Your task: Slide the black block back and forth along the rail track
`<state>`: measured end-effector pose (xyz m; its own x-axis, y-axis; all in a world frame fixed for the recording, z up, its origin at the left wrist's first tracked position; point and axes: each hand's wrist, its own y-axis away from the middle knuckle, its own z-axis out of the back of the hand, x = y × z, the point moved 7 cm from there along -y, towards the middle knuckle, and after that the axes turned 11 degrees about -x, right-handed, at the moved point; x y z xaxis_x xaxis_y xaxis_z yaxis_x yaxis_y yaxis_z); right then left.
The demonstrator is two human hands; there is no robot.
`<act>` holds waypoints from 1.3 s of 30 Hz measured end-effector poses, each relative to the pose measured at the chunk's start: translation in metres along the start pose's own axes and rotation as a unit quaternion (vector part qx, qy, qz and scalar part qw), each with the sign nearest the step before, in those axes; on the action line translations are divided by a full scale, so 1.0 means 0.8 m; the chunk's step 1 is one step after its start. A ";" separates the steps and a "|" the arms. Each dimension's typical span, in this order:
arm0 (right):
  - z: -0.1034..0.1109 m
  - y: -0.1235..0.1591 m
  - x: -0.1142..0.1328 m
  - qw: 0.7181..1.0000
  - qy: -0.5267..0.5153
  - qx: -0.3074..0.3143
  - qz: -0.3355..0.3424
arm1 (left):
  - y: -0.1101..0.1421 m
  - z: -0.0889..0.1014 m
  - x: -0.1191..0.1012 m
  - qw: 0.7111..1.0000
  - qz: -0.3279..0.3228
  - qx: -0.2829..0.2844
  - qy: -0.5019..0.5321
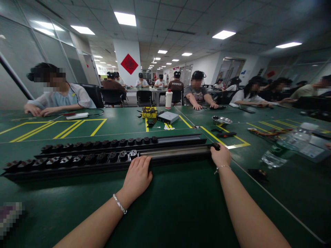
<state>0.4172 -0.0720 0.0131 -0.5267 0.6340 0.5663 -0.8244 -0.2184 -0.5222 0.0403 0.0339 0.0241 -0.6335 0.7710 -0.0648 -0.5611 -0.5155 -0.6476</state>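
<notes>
A long black power-strip rail (176, 160) lies across the green table in front of me, its left part filled with a row of socket modules (90, 158). My left hand (137, 175) lies across the rail's near edge, fingers over the top beside the last socket, thumb on the near side. At the rail's right end, my right hand (221, 156) is closed around a small dark part (216, 147); whether it is loose or belongs to the rail end, I cannot tell. Just behind lies a second black rail (181, 138), also with sockets in its left part.
Right of the rails are a metal bowl (222, 120), a black tool (226, 134), a water bottle (284, 144) and wires (270, 132). A grey box (168, 117), yellow box (149, 112) and white tumbler (169, 98) stand farther back. People sit across the table.
</notes>
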 end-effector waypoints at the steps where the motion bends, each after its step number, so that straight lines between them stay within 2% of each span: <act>1: 0.001 0.000 0.000 1.000 0.000 0.001 -0.002 | 0.000 0.000 0.000 1.000 0.000 -0.001 0.000; 10: 0.005 0.001 0.004 1.000 -0.002 -0.006 0.001 | 0.000 0.000 0.001 1.000 -0.003 -0.011 -0.007; 16: 0.009 0.001 -0.003 0.999 0.009 0.002 -0.035 | 0.000 -0.001 0.001 1.000 -0.005 -0.010 -0.009; 24: 0.011 0.000 -0.004 0.998 0.025 0.014 -0.050 | 0.000 0.000 0.000 1.000 0.000 -0.003 -0.007; 39: 0.014 -0.001 -0.002 0.999 0.008 -0.014 -0.034 | 0.000 0.000 0.001 1.000 0.004 0.000 -0.004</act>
<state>0.4159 -0.0808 0.0195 -0.4662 0.6580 0.5913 -0.8521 -0.1542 -0.5002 0.0399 0.0344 0.0240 -0.6429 0.7633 -0.0635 -0.5560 -0.5221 -0.6468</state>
